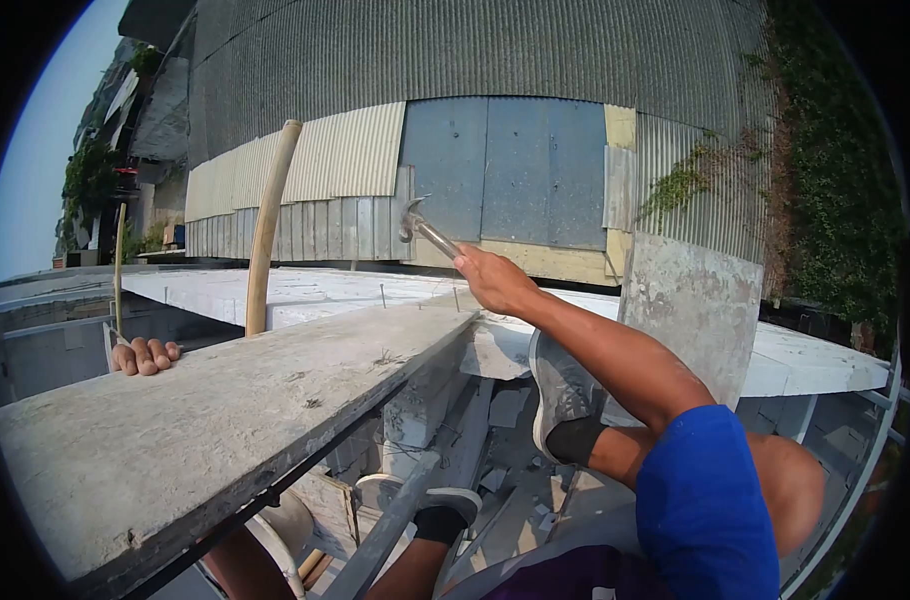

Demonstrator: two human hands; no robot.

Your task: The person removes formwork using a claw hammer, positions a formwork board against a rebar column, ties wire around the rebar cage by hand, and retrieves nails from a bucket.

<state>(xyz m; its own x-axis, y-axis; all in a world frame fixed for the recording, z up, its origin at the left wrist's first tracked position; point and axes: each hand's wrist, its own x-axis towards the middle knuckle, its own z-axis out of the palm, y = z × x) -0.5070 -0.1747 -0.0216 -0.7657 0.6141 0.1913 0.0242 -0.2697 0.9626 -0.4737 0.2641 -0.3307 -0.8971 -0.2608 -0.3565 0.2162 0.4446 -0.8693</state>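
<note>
My right hand (pixel 495 280) is wrapped round the handle of a claw hammer (pixel 432 232). The hammer's metal head is raised above the far end of a wide, dusty grey board (pixel 225 405). Thin nails (pixel 383 295) stick up from the board below it. At the left, the fingers of my left hand (pixel 147 357) curl over the board's far edge; the rest of that hand is hidden behind the board.
A wooden pole (pixel 273 230) rises beyond the board, near a white ledge (pixel 325 290). My shoe (pixel 563 395) rests by a grey slab (pixel 690 300). Rubble and a beam (pixel 390 525) lie below. Corrugated roofing (pixel 455 50) stretches beyond.
</note>
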